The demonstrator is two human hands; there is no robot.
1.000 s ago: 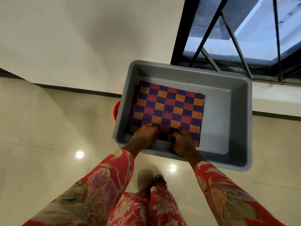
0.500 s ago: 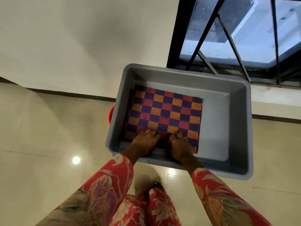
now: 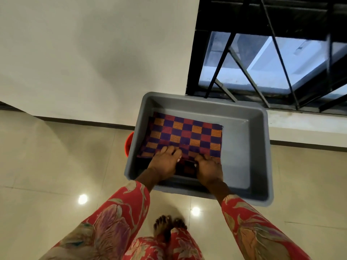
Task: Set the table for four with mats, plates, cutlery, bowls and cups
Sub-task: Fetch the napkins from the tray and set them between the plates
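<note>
Both hands on the mat in the tub

The checked mat (image 3: 185,136) lies flat in the grey tub (image 3: 249,147); left hand (image 3: 165,162) and right hand (image 3: 208,168) curl onto its near edge, side by side.

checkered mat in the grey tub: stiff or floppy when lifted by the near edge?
Probably floppy: the checkered mat looks woven and its near edge bunches where the left hand and right hand meet it. Likely light. It should drape, perhaps dragging on the grey tub wall.
</note>
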